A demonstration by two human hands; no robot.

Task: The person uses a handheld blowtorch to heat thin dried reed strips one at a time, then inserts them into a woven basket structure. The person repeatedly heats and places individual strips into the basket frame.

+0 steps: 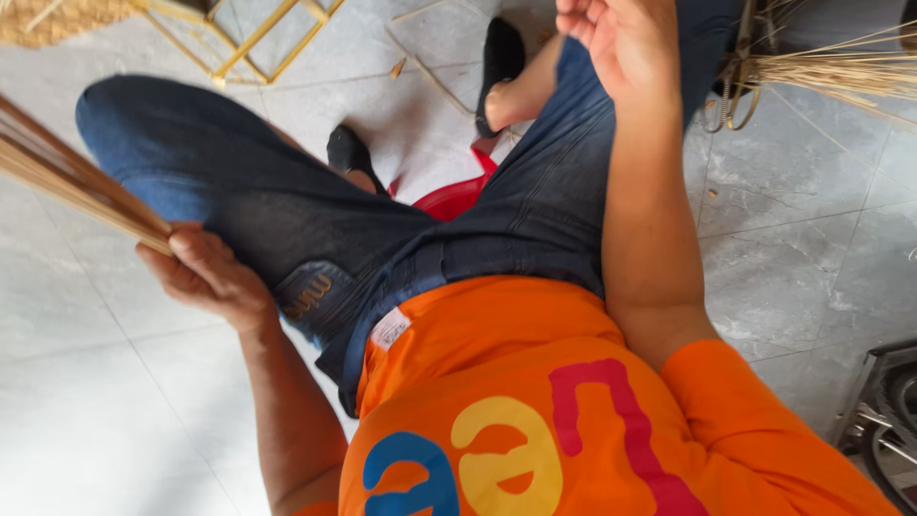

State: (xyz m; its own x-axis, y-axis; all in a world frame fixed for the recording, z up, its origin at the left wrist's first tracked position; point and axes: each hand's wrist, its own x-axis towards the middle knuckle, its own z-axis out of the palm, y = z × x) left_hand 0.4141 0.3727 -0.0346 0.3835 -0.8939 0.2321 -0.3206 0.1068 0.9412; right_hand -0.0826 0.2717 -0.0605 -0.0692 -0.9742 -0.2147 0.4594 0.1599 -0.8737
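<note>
Evidently early stage: left hand (205, 272) clenched round bundle of thin tan bamboo strips (67, 177) beside left thigh; right hand (621, 43) released, empty, near loose straw-coloured strip pile (831, 72) on grey tiled floor (793, 220). Nothing woven yet.

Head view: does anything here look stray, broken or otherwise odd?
Nothing looks damaged or spilled. The left hand grips a bundle of thin sticks; the right hand is open and holds nothing. A few loose sticks lie scattered on the tiled floor near the feet, beside a yellow frame.
</note>
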